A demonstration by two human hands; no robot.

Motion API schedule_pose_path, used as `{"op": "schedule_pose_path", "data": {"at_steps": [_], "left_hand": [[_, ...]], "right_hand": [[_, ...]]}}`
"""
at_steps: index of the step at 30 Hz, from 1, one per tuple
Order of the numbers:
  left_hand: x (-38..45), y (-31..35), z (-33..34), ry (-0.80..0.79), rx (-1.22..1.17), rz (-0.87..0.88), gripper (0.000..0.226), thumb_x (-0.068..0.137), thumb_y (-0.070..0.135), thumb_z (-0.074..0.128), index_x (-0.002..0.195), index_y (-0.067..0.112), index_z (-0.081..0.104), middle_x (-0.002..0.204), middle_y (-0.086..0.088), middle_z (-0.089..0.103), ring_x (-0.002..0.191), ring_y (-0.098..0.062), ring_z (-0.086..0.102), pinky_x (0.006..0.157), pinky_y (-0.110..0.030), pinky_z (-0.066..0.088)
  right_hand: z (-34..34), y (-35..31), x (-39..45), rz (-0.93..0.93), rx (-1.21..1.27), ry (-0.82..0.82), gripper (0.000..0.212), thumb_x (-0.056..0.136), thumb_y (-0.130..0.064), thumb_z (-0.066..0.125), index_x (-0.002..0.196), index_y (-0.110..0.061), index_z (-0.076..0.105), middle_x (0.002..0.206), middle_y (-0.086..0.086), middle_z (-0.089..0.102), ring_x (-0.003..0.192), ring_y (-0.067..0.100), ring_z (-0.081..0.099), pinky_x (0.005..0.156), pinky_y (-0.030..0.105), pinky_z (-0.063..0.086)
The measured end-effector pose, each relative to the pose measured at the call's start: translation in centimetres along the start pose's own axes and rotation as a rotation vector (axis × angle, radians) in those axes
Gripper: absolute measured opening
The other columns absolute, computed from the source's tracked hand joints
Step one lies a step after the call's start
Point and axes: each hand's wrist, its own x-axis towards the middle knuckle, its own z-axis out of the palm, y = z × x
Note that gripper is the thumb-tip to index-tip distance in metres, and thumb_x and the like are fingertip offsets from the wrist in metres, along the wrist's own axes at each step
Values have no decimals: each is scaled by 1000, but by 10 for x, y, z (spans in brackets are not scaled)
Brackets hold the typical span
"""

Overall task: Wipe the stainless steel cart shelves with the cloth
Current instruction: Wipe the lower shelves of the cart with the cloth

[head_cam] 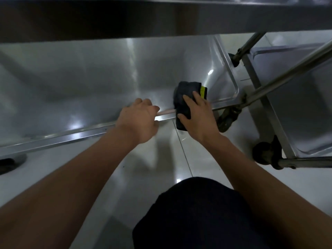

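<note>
The lower stainless steel shelf (80, 78) of the cart spreads across the middle of the view, under the dark edge of an upper shelf (161, 17). A dark folded cloth (186, 90) with a yellow stripe lies over the shelf's front rim near its right corner. My right hand (197, 117) presses flat on the cloth, fingers straight and spread. My left hand (138, 121) grips the shelf's front rim just left of the cloth, fingers curled over the edge.
A second steel cart (296, 105) stands close on the right, with slanting tube legs (287, 72) and black caster wheels (267, 153). Another wheel (226, 121) sits under the near shelf corner. Glossy white tiled floor (161, 159) lies below; my dark-clothed knee (206, 212) is at the bottom.
</note>
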Motion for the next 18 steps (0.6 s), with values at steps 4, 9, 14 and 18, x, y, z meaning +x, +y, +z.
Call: {"op": "schedule_pose_path", "data": {"at_steps": [4, 9, 14, 18], "left_hand": [[-17, -9, -13, -102, -2, 20, 41, 95, 38, 51, 134, 29, 57, 129, -1, 53, 120, -28, 48, 97, -43, 45], [-46, -12, -54, -144, -109, 45, 30, 97, 34, 53, 126, 33, 59, 120, -1, 58, 112, -27, 55, 89, -40, 48], [-82, 11, -104, -221, -78, 101, 40, 97, 36, 53, 137, 31, 55, 133, -4, 57, 122, -30, 54, 100, -44, 47], [-115, 43, -152, -277, -38, 186, 45, 99, 38, 53, 143, 27, 52, 140, -8, 56, 130, -30, 51, 106, -46, 43]], "right_hand": [[-5, -16, -8, -32, -7, -31, 60, 92, -23, 65, 147, -25, 41, 157, 4, 32, 134, 33, 37, 113, 45, 36], [-30, -28, -30, -108, 107, -87, 45, 82, -11, 68, 125, -22, 60, 124, 1, 60, 107, 26, 57, 90, 44, 52], [-84, -18, -80, 25, 162, -18, 54, 76, -11, 72, 129, -15, 60, 131, 6, 60, 112, 32, 59, 92, 48, 51], [-138, -28, -129, 177, 235, -23, 55, 74, -15, 66, 129, -22, 60, 132, 1, 59, 111, 29, 60, 88, 46, 53]]}}
